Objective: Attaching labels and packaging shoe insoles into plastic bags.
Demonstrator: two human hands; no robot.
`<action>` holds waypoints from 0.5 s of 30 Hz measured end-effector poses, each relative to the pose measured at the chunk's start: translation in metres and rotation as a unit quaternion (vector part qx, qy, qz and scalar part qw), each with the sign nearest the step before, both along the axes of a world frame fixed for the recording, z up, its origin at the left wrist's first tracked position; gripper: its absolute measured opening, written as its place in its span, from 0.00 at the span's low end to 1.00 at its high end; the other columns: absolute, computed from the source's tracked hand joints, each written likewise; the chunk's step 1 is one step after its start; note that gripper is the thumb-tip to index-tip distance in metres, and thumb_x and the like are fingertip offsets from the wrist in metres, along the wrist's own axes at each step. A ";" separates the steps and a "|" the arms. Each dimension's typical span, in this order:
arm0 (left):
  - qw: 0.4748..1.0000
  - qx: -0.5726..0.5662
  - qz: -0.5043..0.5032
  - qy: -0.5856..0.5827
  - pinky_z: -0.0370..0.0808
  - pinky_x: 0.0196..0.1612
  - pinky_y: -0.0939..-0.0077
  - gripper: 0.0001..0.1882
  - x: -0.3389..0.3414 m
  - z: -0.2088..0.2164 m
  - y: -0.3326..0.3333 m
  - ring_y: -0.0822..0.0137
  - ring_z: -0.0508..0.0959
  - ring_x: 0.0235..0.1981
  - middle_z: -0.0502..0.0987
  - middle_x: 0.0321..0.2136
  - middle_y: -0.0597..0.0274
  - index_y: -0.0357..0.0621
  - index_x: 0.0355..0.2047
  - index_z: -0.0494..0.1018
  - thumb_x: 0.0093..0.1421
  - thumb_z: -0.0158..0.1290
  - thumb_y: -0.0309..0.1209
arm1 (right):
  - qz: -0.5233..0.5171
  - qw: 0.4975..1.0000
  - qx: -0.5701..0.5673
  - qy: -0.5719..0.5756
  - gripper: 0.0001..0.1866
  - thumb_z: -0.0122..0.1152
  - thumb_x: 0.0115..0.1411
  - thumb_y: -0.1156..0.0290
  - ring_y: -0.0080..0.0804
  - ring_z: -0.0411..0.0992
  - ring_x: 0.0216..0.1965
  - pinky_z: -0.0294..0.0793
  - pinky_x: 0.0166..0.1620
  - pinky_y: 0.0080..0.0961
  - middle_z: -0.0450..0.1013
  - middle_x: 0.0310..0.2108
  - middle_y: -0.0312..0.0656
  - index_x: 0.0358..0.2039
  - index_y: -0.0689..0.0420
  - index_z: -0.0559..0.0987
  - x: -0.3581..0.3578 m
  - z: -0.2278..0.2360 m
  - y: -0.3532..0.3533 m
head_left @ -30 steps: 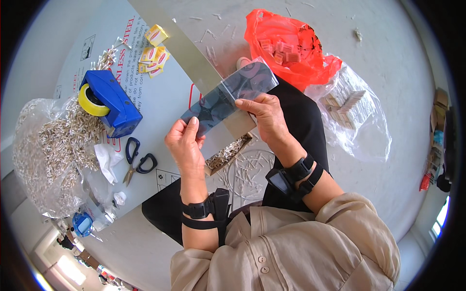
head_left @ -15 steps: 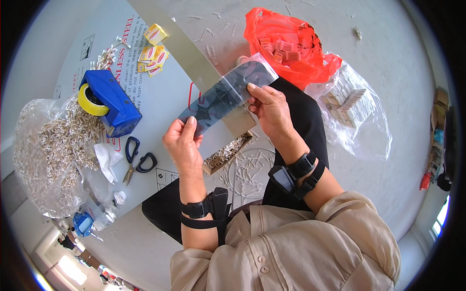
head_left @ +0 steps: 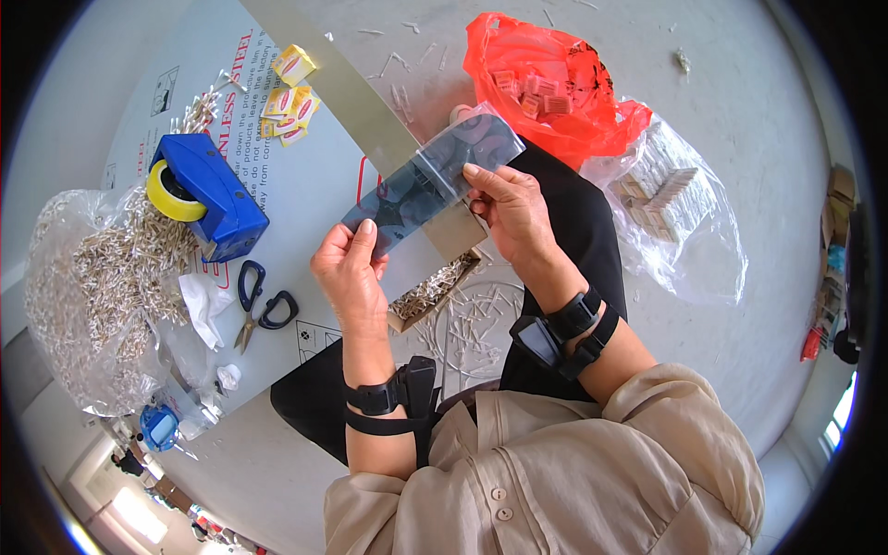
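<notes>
A dark, see-through plastic sheet (head_left: 407,202), long and narrow, slants across the view between my hands, its far right end paler. My left hand (head_left: 350,277) pinches its near left corner between thumb and fingers. At the right part of its near edge, my right hand (head_left: 511,208) grips it with the thumb on top. Below the sheet is a shallow cardboard box (head_left: 400,324) filled with small white sticks, partly hidden by the sheet and a bare tan panel (head_left: 455,231).
On the table's left lie a blue tape dispenser (head_left: 217,190), dark-handled scissors (head_left: 264,301), small yellow packets (head_left: 289,113) and a clear bag of white sticks (head_left: 102,296). Right of the table are a red plastic bag (head_left: 546,55) and a clear bag of white bundles (head_left: 661,190).
The sheet's far right end has shifted slightly left and toward me, with my right hand moving along. My left hand keeps its pinch and has barely moved.
</notes>
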State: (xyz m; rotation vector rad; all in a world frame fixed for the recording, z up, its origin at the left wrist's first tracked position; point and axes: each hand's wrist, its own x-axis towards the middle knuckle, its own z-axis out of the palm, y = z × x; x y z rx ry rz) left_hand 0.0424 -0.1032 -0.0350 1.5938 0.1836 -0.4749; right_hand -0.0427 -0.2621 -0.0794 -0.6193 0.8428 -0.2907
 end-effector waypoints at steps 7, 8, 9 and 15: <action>1.000 -0.005 0.006 0.000 0.56 0.14 0.86 0.13 0.000 -0.001 0.001 0.78 0.61 0.12 0.68 0.15 0.68 0.41 0.17 0.66 0.56 0.56 0.26 | -0.012 1.000 0.013 0.013 0.10 0.65 0.53 0.70 0.20 0.64 0.21 0.62 0.26 0.17 0.69 0.19 0.34 0.20 0.57 0.75 0.000 -0.001 -0.002; 1.000 -0.010 0.002 0.000 0.56 0.14 0.86 0.13 0.000 -0.002 0.001 0.78 0.61 0.12 0.68 0.15 0.68 0.41 0.17 0.66 0.56 0.56 0.26 | -0.012 1.000 0.012 0.013 0.10 0.65 0.53 0.70 0.20 0.64 0.21 0.62 0.26 0.17 0.69 0.19 0.34 0.20 0.57 0.75 -0.001 -0.001 -0.002; 1.000 -0.010 0.002 0.001 0.56 0.14 0.86 0.13 0.000 -0.001 0.001 0.78 0.61 0.12 0.68 0.15 0.68 0.41 0.17 0.66 0.56 0.56 0.26 | -0.014 1.000 0.012 0.013 0.09 0.65 0.53 0.70 0.20 0.64 0.21 0.62 0.26 0.17 0.69 0.19 0.34 0.20 0.57 0.75 -0.001 0.000 -0.002; 1.000 -0.007 0.004 0.002 0.56 0.14 0.86 0.13 -0.001 0.002 -0.001 0.79 0.61 0.12 0.68 0.15 0.68 0.41 0.17 0.66 0.56 0.56 0.26 | -0.022 0.999 0.022 0.008 0.09 0.65 0.53 0.70 0.20 0.65 0.21 0.62 0.26 0.17 0.69 0.19 0.34 0.22 0.58 0.75 -0.001 -0.003 -0.003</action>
